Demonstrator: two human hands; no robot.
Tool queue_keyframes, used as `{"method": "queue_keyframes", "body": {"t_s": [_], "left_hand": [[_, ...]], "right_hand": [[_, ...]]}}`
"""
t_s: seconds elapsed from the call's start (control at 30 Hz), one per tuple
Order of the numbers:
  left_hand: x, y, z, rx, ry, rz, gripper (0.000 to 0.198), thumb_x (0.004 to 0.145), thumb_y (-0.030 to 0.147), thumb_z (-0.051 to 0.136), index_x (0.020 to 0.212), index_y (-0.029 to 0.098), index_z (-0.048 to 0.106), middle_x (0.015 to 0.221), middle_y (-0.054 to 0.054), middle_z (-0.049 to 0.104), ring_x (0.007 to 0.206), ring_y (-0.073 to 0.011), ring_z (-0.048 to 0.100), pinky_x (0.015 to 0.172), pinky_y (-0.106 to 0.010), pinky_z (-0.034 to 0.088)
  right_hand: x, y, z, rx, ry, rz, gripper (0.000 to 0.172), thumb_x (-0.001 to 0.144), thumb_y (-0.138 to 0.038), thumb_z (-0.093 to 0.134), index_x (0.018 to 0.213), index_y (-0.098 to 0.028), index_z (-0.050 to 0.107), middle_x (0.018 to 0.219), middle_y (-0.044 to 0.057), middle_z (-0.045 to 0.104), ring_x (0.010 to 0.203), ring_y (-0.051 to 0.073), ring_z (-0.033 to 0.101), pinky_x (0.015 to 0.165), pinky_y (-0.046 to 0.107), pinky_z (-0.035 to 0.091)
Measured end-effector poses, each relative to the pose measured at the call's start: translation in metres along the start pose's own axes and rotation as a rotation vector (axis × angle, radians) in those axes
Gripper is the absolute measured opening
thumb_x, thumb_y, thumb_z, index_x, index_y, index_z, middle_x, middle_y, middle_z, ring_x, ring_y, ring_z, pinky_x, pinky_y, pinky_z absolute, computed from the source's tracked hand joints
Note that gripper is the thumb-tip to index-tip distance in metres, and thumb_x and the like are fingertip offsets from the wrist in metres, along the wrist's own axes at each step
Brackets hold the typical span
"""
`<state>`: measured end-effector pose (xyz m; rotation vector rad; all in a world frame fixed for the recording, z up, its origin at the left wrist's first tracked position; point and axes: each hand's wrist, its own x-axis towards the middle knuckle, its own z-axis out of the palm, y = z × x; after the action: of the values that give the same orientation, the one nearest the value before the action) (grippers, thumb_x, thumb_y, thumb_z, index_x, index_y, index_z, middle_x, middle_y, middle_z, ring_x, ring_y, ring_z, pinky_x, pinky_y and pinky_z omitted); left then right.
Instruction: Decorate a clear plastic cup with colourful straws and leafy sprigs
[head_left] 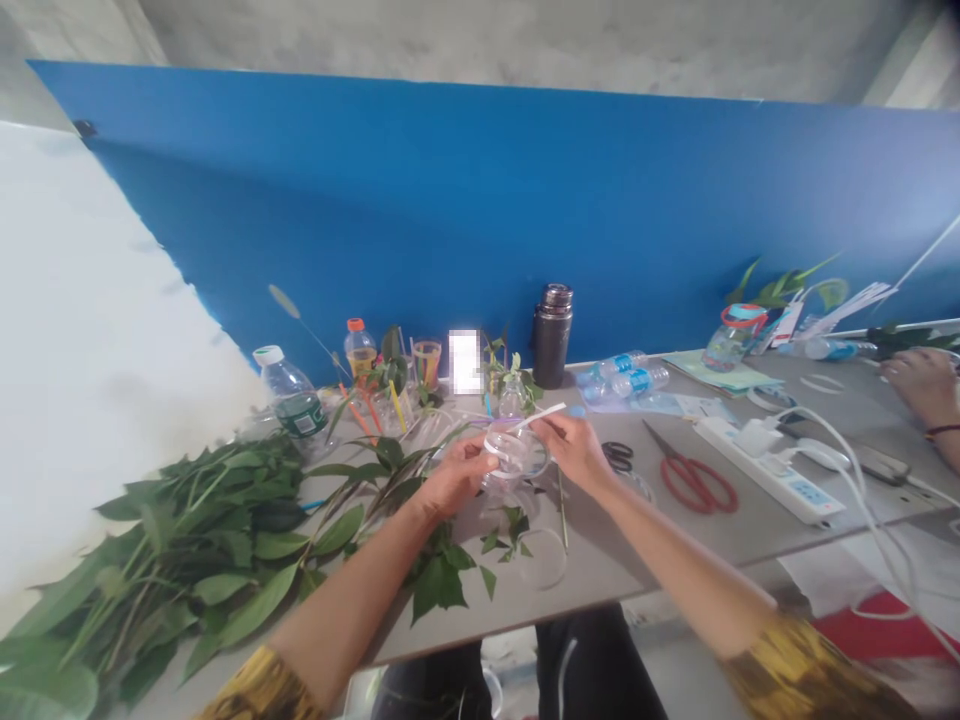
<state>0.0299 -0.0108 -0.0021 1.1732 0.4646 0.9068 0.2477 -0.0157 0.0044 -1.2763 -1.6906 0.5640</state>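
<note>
Apparently the work is part done: a white strip (544,413) lies along the rim of a clear piece (517,462), and its tail sticks out free towards the right, so laying that end down seems to be what is left. The piece is held just above the table (600,560), between both hands. The left hand (459,475) pinches its left side between thumb and fingers; the right hand (568,448) is closed on the strip, though whether it also grips the piece I cannot tell.

Leaves (202,520) spread over the table's left side. A flask (552,340) stands behind; red scissors (684,464) and a power strip (772,475) lie to the right. Beyond rises a blue partition (450,200), with a bare grey wall (480,40) above. Another person's hand (924,385) shows at the far right.
</note>
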Motion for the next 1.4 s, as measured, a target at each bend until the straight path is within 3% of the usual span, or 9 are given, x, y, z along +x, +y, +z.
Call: {"method": "queue_keyframes", "body": {"t_s": [0.13,0.27,0.33,0.47,0.57,0.7,0.9,1.1,1.4], "left_hand": [[-0.003,0.002,0.003,0.007,0.018,0.054,0.052,0.065,0.041,0.091,0.109,0.016,0.08,0.1,-0.013,0.075,0.077,-0.0222,0.068,0.073,-0.035,0.051],[-0.005,0.0,-0.002,-0.057,-0.001,-0.001,0.056,0.065,0.043,0.09,0.11,0.013,0.078,0.095,-0.014,0.076,0.076,-0.0225,0.069,0.071,-0.034,0.051],[-0.007,0.0,-0.006,-0.116,-0.005,-0.033,0.056,0.067,0.047,0.087,0.109,0.011,0.077,0.094,-0.015,0.076,0.078,-0.025,0.071,0.073,-0.036,0.053],[-0.009,0.005,-0.014,-0.276,0.046,0.011,0.057,0.076,0.054,0.077,0.116,0.012,0.074,0.116,-0.018,0.075,0.101,-0.0333,0.072,0.086,-0.046,0.056],[-0.008,0.01,-0.023,-0.346,0.152,0.037,0.047,0.08,0.049,0.074,0.11,0.013,0.074,0.113,-0.015,0.076,0.103,-0.0302,0.072,0.094,-0.045,0.055],[-0.003,0.012,-0.035,-0.321,0.26,0.025,0.036,0.086,0.051,0.07,0.1,0.018,0.073,0.096,-0.01,0.076,0.082,-0.0215,0.072,0.079,-0.036,0.059],[0.001,0.009,-0.039,-0.215,0.237,-0.087,0.044,0.092,0.058,0.062,0.104,0.016,0.073,0.094,-0.011,0.076,0.079,-0.0221,0.071,0.069,-0.033,0.06],[0.001,0.008,-0.033,-0.159,0.314,-0.112,0.037,0.092,0.052,0.062,0.097,0.018,0.074,0.091,-0.01,0.075,0.078,-0.0207,0.07,0.067,-0.029,0.056],[0.0,0.011,-0.028,0.023,0.346,0.01,0.036,0.08,0.052,0.075,0.089,0.018,0.067,0.072,-0.001,0.062,0.055,-0.0128,0.054,0.046,-0.023,0.042]], "right_hand": [[0.009,-0.001,0.012,0.084,0.032,0.056,0.047,0.089,-0.06,0.058,0.07,-0.018,0.068,0.064,0.002,0.063,0.067,0.02,0.058,0.06,0.028,0.043],[0.014,-0.011,0.021,0.094,0.086,0.071,0.047,0.087,-0.06,0.056,0.065,-0.019,0.062,0.058,0.001,0.056,0.06,0.017,0.052,0.054,0.027,0.038],[0.018,-0.019,0.024,0.129,0.088,0.068,0.045,0.09,-0.058,0.052,0.071,-0.019,0.064,0.063,0.002,0.061,0.062,0.017,0.056,0.056,0.026,0.042],[0.028,-0.032,0.024,0.213,0.07,0.088,0.044,0.094,-0.056,0.046,0.079,-0.02,0.066,0.08,0.007,0.072,0.066,0.018,0.061,0.059,0.027,0.048],[0.032,-0.04,0.015,0.307,-0.068,0.06,0.041,0.094,-0.055,0.05,0.075,-0.02,0.063,0.074,0.005,0.07,0.063,0.017,0.06,0.058,0.026,0.046],[0.029,-0.054,0.002,0.259,-0.432,-0.04,0.041,0.095,-0.051,0.054,0.069,-0.019,0.061,0.057,-0.001,0.058,0.054,0.013,0.05,0.054,0.026,0.04],[0.025,-0.07,0.005,0.004,-0.79,-0.244,0.033,0.092,-0.036,0.056,0.066,-0.019,0.062,0.063,-0.002,0.056,0.058,0.012,0.048,0.057,0.025,0.035],[0.031,-0.063,0.02,-0.139,-0.919,-0.247,0.031,0.091,-0.033,0.055,0.064,-0.019,0.056,0.059,-0.004,0.048,0.057,0.011,0.043,0.058,0.026,0.031],[0.034,-0.051,0.021,-0.099,-0.918,-0.187,0.035,0.091,-0.038,0.055,0.062,-0.019,0.055,0.056,-0.004,0.047,0.055,0.011,0.042,0.056,0.027,0.03]]}}
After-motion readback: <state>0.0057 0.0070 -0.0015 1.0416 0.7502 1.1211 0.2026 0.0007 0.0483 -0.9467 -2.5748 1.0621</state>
